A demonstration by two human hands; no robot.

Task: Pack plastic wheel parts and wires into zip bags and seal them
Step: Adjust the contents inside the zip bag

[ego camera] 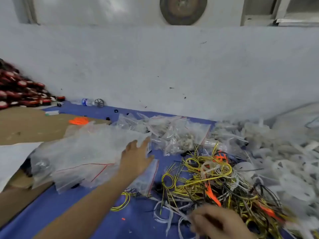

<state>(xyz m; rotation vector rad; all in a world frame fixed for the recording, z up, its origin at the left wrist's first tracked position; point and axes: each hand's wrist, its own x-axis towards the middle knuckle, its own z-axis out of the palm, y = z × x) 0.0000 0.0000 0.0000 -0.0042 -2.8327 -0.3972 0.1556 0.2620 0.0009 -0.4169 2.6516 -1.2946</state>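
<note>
Blue cloth (69, 213) under a pale wall (155, 66) | left hand (136, 157) released, fingers spread over the zip bags (82, 152) at left | right hand (219, 223) at the wire tangle (207, 178), blurred, grip impossible to call | white wheel parts (284, 161) heaped far right

— Where is the camera?
— On the person's head. It looks forward and down at a blue mat (51, 213).
— Is it close?
— Yes. The right hand (217, 221) is just under it at the bottom edge, big and blurry. The left hand (136, 157) is further out, near the middle.
— What is at the far end?
— A white wall (155, 66) fills the top half. It is one wide view, and it bends at the sides.
</note>
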